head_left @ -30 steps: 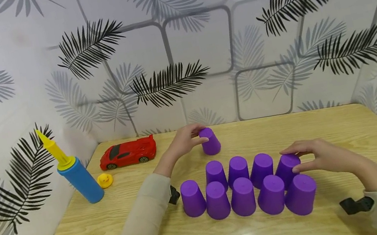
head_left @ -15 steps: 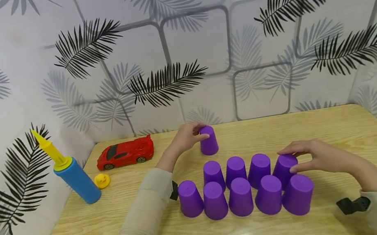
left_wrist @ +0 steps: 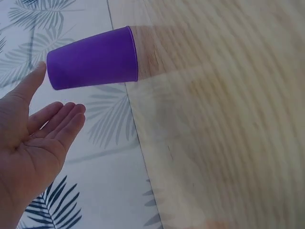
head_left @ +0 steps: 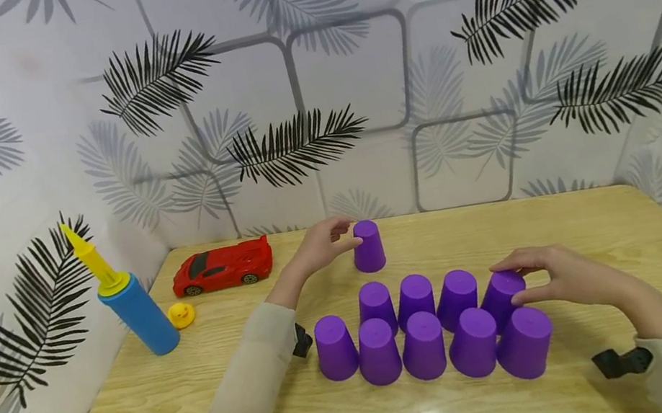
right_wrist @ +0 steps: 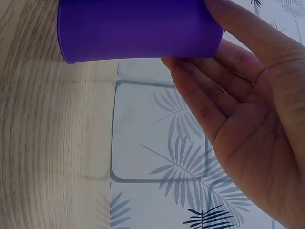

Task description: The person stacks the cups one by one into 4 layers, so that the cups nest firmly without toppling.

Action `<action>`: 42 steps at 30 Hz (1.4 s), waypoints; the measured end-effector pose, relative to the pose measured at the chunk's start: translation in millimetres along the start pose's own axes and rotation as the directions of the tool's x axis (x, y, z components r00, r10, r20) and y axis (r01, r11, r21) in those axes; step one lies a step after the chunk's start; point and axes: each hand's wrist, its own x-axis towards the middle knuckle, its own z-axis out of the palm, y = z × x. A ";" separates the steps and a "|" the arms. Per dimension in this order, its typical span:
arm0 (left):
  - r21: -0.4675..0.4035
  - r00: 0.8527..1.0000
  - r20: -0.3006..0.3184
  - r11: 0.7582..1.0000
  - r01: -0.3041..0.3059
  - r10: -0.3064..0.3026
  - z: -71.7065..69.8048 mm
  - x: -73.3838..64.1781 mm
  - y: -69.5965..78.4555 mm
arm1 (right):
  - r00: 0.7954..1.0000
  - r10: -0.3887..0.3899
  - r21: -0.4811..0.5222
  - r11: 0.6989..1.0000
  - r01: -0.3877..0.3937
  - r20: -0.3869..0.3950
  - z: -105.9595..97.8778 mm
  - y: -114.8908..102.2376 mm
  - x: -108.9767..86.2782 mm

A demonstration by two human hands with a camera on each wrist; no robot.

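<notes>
Upside-down purple plastic cups stand in two rows on the table, a front row [head_left: 423, 348] and a back row [head_left: 415, 298]. Beyond them a lone purple cup [head_left: 369, 250] stands upside down near the wall. My left hand [head_left: 321, 246] is beside it, fingers spread off it and thumb tip right at its base edge, as the left wrist view shows with the cup [left_wrist: 95, 59] and hand [left_wrist: 35, 148]. My right hand [head_left: 556, 277] grips the rightmost back-row cup [head_left: 500, 302] near its base; in the right wrist view thumb and fingers lie on opposite sides of that cup [right_wrist: 138, 31].
At the back left sits a red toy car [head_left: 223, 267]. Near the left edge stand a small yellow rubber duck [head_left: 181, 315] and a blue balloon pump [head_left: 142, 318] with a yellow nozzle. A patterned wall [head_left: 357, 85] borders the wooden table [head_left: 544, 222] behind.
My left hand's fingers have come away from the lone cup, which now stands on its own. The right hand and the cup rows stay in place.
</notes>
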 end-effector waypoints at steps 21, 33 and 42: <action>-0.284 0.972 0.096 0.942 -0.180 0.215 -12.2 -83.3 -1.2 | 0.941 -0.153 -0.181 0.978 0.101 -0.302 2.8 14.7 19.8; -0.303 0.937 0.228 0.934 -0.191 0.266 1.6 -87.2 5.6 | 0.915 -0.160 -0.195 0.976 0.092 -0.371 8.7 20.3 61.1; -0.293 0.927 0.231 0.930 -0.224 0.296 5.7 -83.7 4.0 | 0.924 -0.203 -0.170 0.973 0.155 -0.324 19.8 34.5 93.1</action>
